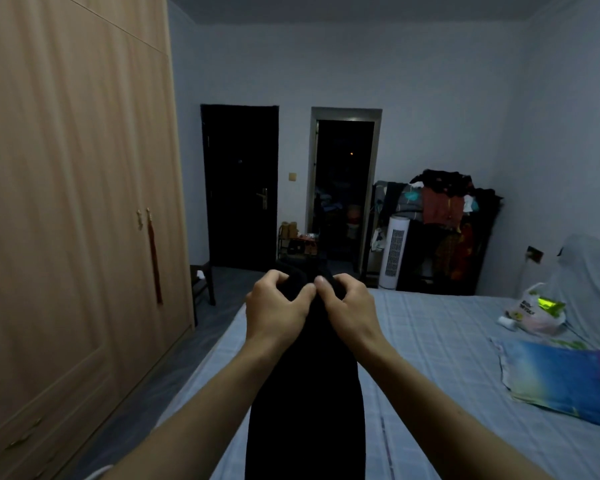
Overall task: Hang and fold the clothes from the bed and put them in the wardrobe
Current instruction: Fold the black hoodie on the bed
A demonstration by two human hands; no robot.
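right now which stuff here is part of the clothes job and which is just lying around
Part of the job:
- black fabric garment, gripped at its top by left hand and right hand
- tall light wooden wardrobe, doors closed
- pale checked bed

Lying about:
- white plastic bag
- colourful blue pillow
- white tower fan

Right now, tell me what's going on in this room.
A person holds up a black garment over the bed, the left hand and right hand gripping its top edge close together. It hangs down between the arms. The wardrobe on the left has its doors closed.
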